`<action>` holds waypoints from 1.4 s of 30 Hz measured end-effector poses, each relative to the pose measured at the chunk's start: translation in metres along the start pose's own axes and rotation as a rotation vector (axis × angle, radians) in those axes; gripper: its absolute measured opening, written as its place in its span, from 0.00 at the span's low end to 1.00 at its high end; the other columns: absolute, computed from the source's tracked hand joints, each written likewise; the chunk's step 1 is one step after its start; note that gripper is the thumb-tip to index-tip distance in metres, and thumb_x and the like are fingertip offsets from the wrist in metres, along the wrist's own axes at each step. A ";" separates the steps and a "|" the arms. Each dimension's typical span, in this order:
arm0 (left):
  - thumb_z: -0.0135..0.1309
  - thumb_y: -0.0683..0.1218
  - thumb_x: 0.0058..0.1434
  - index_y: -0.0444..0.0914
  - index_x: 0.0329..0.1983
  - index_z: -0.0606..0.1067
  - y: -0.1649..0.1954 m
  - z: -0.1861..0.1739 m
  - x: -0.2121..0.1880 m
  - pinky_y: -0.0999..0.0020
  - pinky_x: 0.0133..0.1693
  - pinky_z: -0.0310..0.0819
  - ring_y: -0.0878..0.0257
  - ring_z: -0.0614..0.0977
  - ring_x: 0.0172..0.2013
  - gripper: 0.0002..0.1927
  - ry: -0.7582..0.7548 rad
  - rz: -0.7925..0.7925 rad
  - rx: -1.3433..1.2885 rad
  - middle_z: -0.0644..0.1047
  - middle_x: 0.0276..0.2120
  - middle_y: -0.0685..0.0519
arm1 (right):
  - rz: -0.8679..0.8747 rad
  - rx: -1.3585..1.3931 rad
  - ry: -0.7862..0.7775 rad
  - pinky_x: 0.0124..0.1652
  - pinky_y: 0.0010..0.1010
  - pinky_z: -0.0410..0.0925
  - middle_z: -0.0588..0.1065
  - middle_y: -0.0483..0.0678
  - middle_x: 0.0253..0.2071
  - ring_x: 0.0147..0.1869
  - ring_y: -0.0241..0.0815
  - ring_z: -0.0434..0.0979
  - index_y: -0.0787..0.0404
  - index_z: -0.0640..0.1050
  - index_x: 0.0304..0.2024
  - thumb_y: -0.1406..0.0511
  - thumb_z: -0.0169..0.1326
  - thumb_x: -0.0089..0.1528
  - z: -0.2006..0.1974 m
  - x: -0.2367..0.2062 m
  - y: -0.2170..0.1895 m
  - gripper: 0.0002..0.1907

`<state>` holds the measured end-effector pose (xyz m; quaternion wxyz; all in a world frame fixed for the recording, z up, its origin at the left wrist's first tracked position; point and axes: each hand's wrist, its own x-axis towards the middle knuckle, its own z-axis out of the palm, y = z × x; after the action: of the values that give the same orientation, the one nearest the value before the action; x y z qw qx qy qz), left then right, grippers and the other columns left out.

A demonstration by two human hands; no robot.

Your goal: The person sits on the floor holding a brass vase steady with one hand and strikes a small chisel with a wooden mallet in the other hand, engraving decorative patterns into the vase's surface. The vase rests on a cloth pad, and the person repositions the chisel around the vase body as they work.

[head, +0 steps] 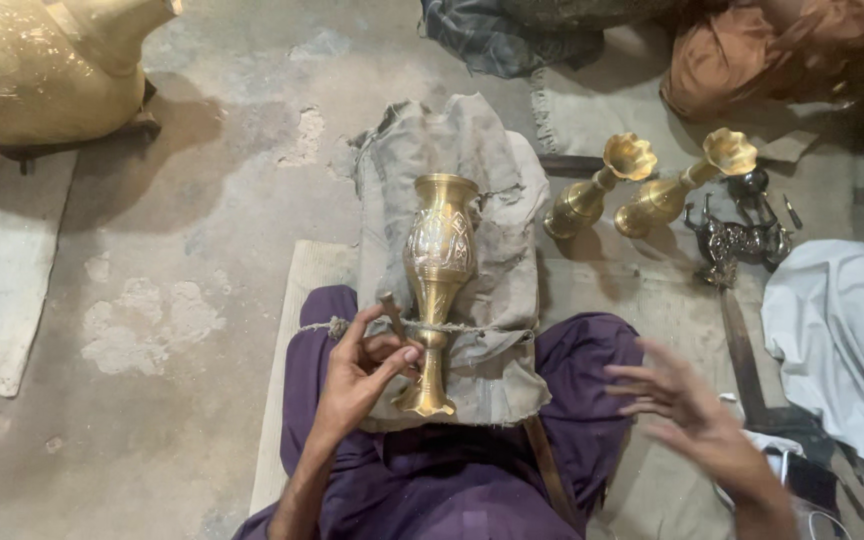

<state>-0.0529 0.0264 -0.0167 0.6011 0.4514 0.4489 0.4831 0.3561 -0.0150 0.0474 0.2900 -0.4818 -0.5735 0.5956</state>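
I observed the brass vase [439, 290] lying lengthwise on a padded grey cloth bundle [482, 180] set between the knees of the seated person in purple trousers [572, 360]. Its mouth pointed away from the camera and its flared foot toward the person's lap. A cord [472, 328] crossed the narrow stem of the vase and ran over the cloth on both sides.

The left hand [364, 372] rested against the vase stem just above the foot. Its fingers were curled closed around a short dark rod-shaped tool [392, 314], whose tip stood just beside the vase body. The right hand [680, 405] hovered over the right thigh, well apart from the vase. It was motion-blurred, with fingers spread wide and nothing in its grasp.

On the floor beyond the right knee I noted two smaller brass vases [597, 190] with fluted mouths, lying tilted side by side. A dark silvery metal piece [742, 235] lay just beside them, and a white cloth [842, 330] lay near that. A large brass vessel [42, 70] occupied the upper left corner of the head view, above a pale mat [2, 290].
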 end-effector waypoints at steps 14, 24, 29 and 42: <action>0.62 0.39 0.61 0.34 0.66 0.67 0.012 0.005 0.009 0.66 0.40 0.88 0.61 0.89 0.39 0.30 -0.042 0.050 0.250 0.86 0.38 0.47 | 0.034 -0.875 0.153 0.42 0.45 0.73 0.79 0.58 0.38 0.43 0.59 0.81 0.66 0.75 0.47 0.56 0.64 0.55 0.117 -0.021 0.073 0.25; 0.58 0.36 0.64 0.32 0.68 0.62 -0.019 0.047 -0.002 0.65 0.40 0.85 0.60 0.87 0.38 0.30 0.350 0.152 -0.212 0.83 0.37 0.44 | -0.349 -0.605 0.098 0.33 0.42 0.73 0.79 0.51 0.35 0.34 0.53 0.81 0.64 0.79 0.39 0.60 0.63 0.60 0.166 0.066 0.016 0.13; 0.58 0.36 0.64 0.32 0.66 0.62 -0.028 0.051 0.001 0.67 0.42 0.85 0.61 0.87 0.38 0.29 0.385 0.190 -0.200 0.84 0.38 0.44 | -0.430 -0.844 0.055 0.28 0.44 0.70 0.73 0.51 0.28 0.30 0.53 0.77 0.64 0.76 0.32 0.65 0.63 0.57 0.175 0.085 0.039 0.10; 0.59 0.37 0.65 0.32 0.69 0.62 -0.036 0.038 0.001 0.69 0.44 0.83 0.62 0.87 0.40 0.31 0.361 0.174 -0.090 0.84 0.38 0.46 | -0.394 -0.757 0.044 0.27 0.38 0.72 0.78 0.51 0.28 0.26 0.48 0.80 0.64 0.80 0.34 0.60 0.65 0.58 0.148 0.062 0.014 0.12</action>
<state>-0.0093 0.0191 -0.0450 0.4864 0.3674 0.4865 0.6259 0.2022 -0.0210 0.0011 0.2132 -0.4482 -0.8265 0.2656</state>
